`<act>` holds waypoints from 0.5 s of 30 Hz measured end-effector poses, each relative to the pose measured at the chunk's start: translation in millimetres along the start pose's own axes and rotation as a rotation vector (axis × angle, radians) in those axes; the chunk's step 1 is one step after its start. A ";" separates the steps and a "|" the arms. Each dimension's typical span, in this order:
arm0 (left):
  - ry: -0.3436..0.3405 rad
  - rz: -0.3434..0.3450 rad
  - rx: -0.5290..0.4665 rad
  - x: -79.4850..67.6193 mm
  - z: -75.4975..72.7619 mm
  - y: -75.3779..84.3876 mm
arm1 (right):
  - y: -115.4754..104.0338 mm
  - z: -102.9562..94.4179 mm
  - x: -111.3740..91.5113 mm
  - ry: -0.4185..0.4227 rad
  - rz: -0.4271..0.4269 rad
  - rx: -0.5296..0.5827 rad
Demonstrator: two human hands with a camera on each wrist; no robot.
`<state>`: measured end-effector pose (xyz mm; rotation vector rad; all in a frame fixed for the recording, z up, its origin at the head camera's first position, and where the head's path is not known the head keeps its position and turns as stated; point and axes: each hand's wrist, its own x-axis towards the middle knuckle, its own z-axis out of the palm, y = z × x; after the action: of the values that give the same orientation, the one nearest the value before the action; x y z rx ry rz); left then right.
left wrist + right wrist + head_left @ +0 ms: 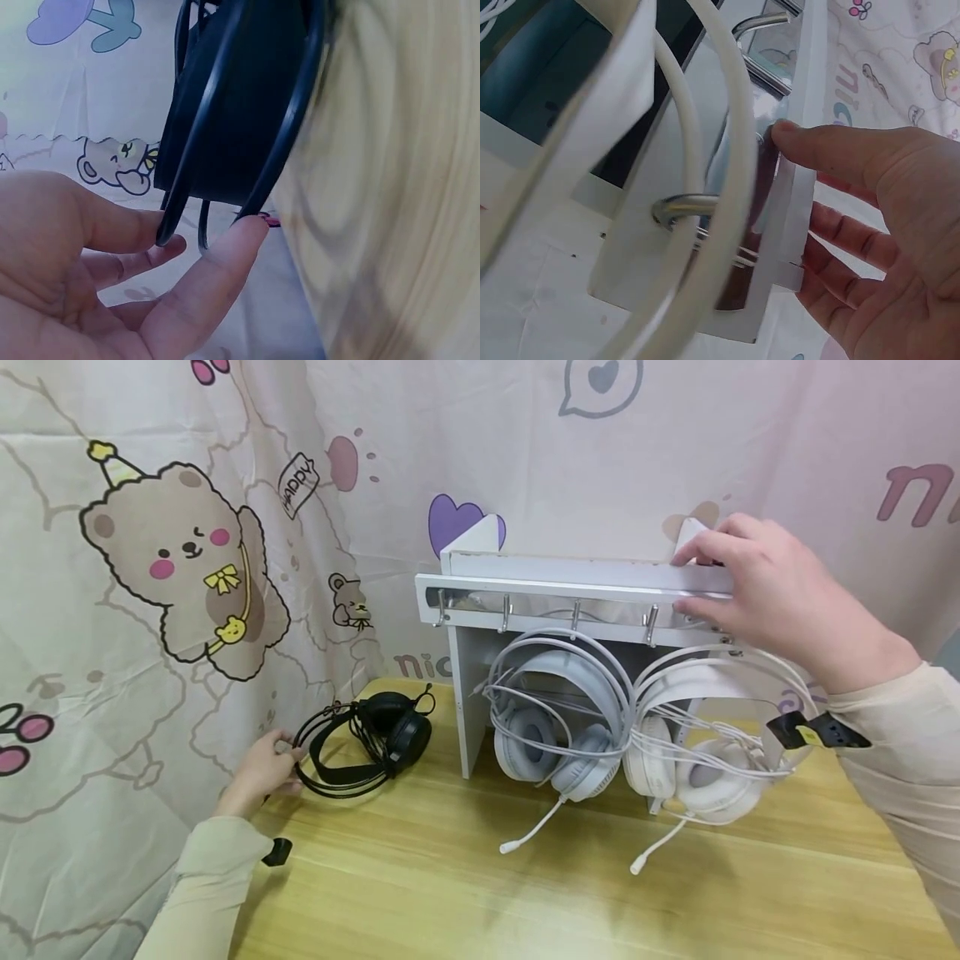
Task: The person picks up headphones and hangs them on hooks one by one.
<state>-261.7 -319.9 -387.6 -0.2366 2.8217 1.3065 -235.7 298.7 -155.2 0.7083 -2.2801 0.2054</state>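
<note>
A pair of black headphones lies on the wooden table at the left, its cable coiled in loops. My left hand holds the near end of these loops; in the left wrist view, the thumb and fingers touch the black cable from both sides. At the right, my right hand grips the top front of a white hook rack, its thumb on the front board and the other fingers behind. Two white headsets, one left and one right, hang by headband and cable from metal hooks.
The wooden table extends in front of the rack. Both headsets' microphone booms point down toward the table. A printed curtain hangs behind and to the left, close to the black headphones. Several hooks line the rack's front board.
</note>
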 end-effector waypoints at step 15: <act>0.106 0.213 0.144 -4.9 -19.1 37.4 | -5.8 -12.5 8.0 -0.143 0.053 -0.083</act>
<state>-261.6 -309.9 -346.6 -0.0021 3.0865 1.1468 -229.6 294.7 -141.0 0.6375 -2.4305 0.0865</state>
